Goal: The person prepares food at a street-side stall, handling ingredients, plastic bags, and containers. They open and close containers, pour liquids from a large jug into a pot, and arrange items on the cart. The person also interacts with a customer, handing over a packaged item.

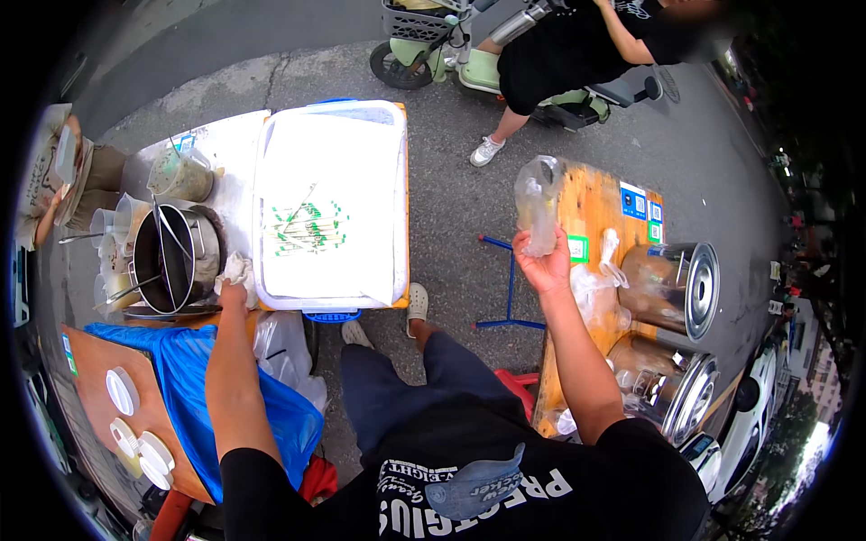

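Note:
My left hand (233, 296) grips a crumpled white cloth (245, 276) beside the steel pot (201, 237). A metal divider splits this pot, and long utensil handles lean across it. Raised over the edge of a wooden table, my right hand (547, 260) holds a clear plastic bag (539, 196). The bag's contents are hard to make out. Between my hands stands a white plastic tub (402, 203) with a white sheet (331, 155) over it. A bundle of thin sticks in green-and-white wrappers (310, 228) lies on the sheet.
Plastic jugs (181, 174) of sauces or seasonings surround the pot. The wooden table (585, 196) at right carries white bags (592, 291) and lidded steel canisters (666, 287). White lids (122, 391) lie on a brown board. One person (561, 61) sits on a green scooter; another (51, 176) stands at left.

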`<action>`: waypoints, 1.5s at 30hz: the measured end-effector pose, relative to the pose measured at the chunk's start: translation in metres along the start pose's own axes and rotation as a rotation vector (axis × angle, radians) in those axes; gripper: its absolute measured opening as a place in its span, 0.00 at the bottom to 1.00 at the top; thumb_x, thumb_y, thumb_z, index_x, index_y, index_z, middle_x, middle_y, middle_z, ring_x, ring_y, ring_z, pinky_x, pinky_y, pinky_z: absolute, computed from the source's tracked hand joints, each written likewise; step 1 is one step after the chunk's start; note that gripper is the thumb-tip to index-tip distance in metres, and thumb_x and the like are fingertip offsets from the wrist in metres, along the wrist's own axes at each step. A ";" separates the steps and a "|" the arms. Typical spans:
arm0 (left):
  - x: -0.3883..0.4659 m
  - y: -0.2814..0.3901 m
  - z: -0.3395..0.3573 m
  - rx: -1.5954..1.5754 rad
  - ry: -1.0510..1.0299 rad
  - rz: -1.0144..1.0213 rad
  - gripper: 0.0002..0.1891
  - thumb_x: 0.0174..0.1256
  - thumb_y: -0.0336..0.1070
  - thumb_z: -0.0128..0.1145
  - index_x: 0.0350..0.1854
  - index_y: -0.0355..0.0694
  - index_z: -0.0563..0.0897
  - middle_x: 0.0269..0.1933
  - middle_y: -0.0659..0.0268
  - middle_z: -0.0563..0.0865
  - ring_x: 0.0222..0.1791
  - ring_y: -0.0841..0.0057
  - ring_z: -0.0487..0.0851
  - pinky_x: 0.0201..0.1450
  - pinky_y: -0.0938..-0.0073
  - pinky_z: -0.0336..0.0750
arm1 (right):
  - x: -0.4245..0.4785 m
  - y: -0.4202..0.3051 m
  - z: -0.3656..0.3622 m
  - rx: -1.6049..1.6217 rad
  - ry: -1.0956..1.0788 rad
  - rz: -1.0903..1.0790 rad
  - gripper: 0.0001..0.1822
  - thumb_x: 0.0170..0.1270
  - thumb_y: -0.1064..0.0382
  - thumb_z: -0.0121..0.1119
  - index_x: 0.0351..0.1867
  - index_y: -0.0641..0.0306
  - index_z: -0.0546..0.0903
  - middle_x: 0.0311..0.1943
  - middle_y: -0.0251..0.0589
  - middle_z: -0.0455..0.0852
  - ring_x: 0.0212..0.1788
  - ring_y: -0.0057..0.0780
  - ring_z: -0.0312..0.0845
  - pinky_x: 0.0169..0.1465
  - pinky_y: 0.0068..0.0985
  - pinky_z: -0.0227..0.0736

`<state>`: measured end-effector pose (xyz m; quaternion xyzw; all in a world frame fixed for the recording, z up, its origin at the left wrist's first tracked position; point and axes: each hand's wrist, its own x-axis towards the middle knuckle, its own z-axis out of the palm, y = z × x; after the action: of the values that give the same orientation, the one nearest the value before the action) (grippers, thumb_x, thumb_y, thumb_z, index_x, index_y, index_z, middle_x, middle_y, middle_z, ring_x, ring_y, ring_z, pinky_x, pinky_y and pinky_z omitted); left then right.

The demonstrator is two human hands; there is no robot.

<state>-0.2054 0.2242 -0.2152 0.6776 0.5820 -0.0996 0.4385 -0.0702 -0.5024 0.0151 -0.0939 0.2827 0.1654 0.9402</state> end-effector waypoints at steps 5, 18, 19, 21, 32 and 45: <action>0.070 -0.036 0.029 -0.002 0.247 -0.260 0.38 0.72 0.43 0.53 0.82 0.47 0.54 0.73 0.33 0.66 0.73 0.47 0.72 0.62 0.46 0.79 | 0.039 0.020 0.006 0.030 0.030 0.021 0.26 0.71 0.51 0.62 0.65 0.61 0.75 0.55 0.50 0.79 0.48 0.43 0.78 0.49 0.36 0.82; -0.022 0.103 0.017 1.289 -0.224 0.279 0.29 0.79 0.59 0.44 0.58 0.40 0.87 0.60 0.50 0.88 0.61 0.54 0.86 0.61 0.53 0.79 | 0.119 0.187 0.059 -0.158 0.210 0.034 0.26 0.72 0.48 0.64 0.66 0.55 0.76 0.59 0.41 0.80 0.54 0.39 0.78 0.54 0.36 0.80; -0.020 0.105 0.016 1.287 -0.266 0.261 0.32 0.80 0.61 0.42 0.59 0.38 0.86 0.62 0.48 0.86 0.62 0.52 0.85 0.62 0.52 0.79 | 0.122 0.204 0.064 -0.190 0.244 0.036 0.26 0.72 0.48 0.64 0.66 0.54 0.76 0.60 0.40 0.80 0.55 0.38 0.77 0.55 0.37 0.79; -0.015 0.089 0.020 1.428 -0.147 0.416 0.33 0.79 0.59 0.41 0.59 0.33 0.86 0.67 0.41 0.79 0.65 0.46 0.81 0.63 0.50 0.78 | 0.129 0.233 0.075 -0.264 0.308 0.037 0.26 0.72 0.48 0.64 0.66 0.53 0.75 0.60 0.38 0.80 0.57 0.37 0.77 0.58 0.38 0.78; -0.017 0.083 0.000 1.315 -0.490 0.748 0.12 0.67 0.31 0.54 0.48 0.36 0.87 0.50 0.48 0.90 0.50 0.54 0.90 0.54 0.55 0.84 | 0.145 0.288 0.077 -0.597 0.564 0.020 0.26 0.77 0.41 0.58 0.67 0.52 0.74 0.59 0.37 0.77 0.56 0.34 0.74 0.60 0.36 0.75; -0.174 0.306 0.017 0.137 -0.556 0.365 0.40 0.65 0.69 0.63 0.62 0.35 0.77 0.37 0.58 0.85 0.31 0.74 0.84 0.29 0.73 0.76 | 0.124 0.276 0.068 -1.371 0.550 0.038 0.32 0.73 0.49 0.64 0.69 0.66 0.67 0.61 0.49 0.76 0.55 0.38 0.80 0.58 0.37 0.79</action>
<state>0.0164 0.1091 0.0339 0.7452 0.3013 -0.2394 0.5446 -0.0398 -0.1957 -0.0217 -0.6932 0.3431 0.2917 0.5627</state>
